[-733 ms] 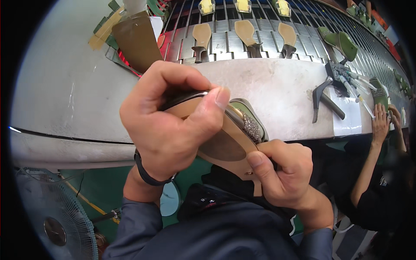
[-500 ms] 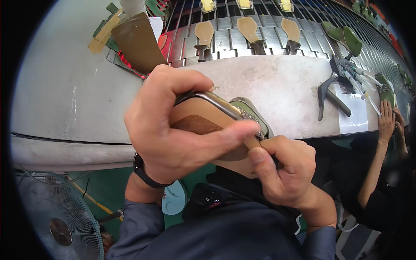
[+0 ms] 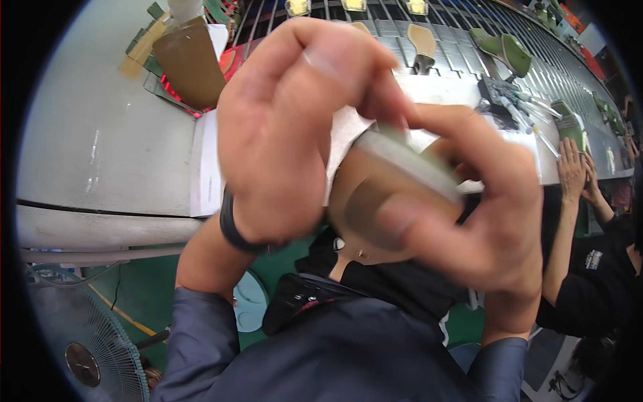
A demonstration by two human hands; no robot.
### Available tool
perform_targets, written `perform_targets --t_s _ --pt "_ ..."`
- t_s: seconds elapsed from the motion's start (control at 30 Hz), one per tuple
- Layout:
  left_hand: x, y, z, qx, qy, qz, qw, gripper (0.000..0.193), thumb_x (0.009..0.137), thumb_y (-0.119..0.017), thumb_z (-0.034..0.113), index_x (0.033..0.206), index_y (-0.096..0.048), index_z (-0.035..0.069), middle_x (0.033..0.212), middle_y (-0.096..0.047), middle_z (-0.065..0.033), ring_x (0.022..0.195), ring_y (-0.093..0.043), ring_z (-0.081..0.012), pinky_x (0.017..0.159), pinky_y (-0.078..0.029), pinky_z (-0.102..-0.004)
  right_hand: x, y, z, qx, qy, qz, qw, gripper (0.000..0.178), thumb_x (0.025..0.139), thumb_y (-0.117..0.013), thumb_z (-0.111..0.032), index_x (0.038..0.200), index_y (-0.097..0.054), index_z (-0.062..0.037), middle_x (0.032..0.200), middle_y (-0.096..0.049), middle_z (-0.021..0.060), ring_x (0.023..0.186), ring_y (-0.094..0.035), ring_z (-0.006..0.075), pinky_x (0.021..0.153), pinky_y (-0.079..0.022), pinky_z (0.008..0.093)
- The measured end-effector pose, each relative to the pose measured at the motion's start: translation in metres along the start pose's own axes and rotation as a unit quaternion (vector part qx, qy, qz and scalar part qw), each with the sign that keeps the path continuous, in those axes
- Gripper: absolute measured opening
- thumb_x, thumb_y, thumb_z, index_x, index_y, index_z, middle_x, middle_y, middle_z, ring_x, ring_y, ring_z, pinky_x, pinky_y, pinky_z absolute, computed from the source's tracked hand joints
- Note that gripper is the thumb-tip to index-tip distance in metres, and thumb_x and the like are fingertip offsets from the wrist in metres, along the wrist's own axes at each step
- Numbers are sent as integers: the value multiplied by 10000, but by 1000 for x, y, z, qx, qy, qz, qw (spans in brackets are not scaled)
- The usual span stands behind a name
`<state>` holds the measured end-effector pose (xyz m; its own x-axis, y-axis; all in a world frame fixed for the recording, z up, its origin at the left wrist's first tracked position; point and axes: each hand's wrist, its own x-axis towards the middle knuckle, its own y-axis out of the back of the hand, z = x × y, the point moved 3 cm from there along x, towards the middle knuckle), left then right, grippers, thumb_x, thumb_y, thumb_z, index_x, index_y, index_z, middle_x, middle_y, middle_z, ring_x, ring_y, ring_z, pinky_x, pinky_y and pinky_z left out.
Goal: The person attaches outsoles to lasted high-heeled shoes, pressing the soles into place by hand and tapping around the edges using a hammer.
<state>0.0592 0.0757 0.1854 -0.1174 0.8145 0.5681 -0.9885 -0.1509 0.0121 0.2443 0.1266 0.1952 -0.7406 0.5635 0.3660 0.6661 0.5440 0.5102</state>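
Note:
A shoe with a tan sole (image 3: 355,174) and a green upper is held in front of my body, its sole turned toward me. My right hand (image 3: 499,208) is wrapped round it, the thumb lying across the sole and the index finger bent over the far edge. Above the shoe's far edge is my left hand (image 3: 281,134), a black band at its wrist. Its fingers are curled in and its fingertips come close to my right index finger. Motion blur hides what, if anything, is pinched there.
Beyond the pale worktable (image 3: 100,147) runs a slatted conveyor carrying a tan sole (image 3: 420,41) and a green shoe (image 3: 504,52). Slim syringe-like tools (image 3: 526,107) lie to the right. A co-worker's hand (image 3: 571,164) touches another green shoe (image 3: 569,127). A fan (image 3: 100,355) stands lower left.
My left hand has left the sole and risen to the far edge. My right hand has moved up from the shoe's near edge to its right side. The view has shifted slightly rightward.

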Motion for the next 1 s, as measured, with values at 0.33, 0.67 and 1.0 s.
perform_targets --t_s 0.33,0.67,1.0 --pt "-94 9 -171 -88 201 222 950 411 1115 -410 270 1190 -685 -26 1136 -728 -131 1069 -668 -179 918 -512 -325 -119 -28 123 428 -245 344 799 447 1075 -481 -298 1422 -482 -16 1275 -677 167 998 -742 250 658 -627 316" --pt "-21 31 -136 73 14 -99 992 612 1141 -348 423 1014 -703 -60 1019 -707 -127 946 -645 -179 895 -489 -309 -59 -55 93 6 -124 122 985 462 781 -847 -20 1220 -700 -21 805 -662 23 658 -564 78 584 -470 249" --pt "-37 33 -131 34 70 -16 997 892 1101 -127 607 993 -722 -50 1029 -691 -146 969 -645 -218 914 -500 -342 -8 -50 32 -198 154 70 965 375 728 -892 14 1063 -724 22 862 -731 159 721 -723 246 627 -579 327"
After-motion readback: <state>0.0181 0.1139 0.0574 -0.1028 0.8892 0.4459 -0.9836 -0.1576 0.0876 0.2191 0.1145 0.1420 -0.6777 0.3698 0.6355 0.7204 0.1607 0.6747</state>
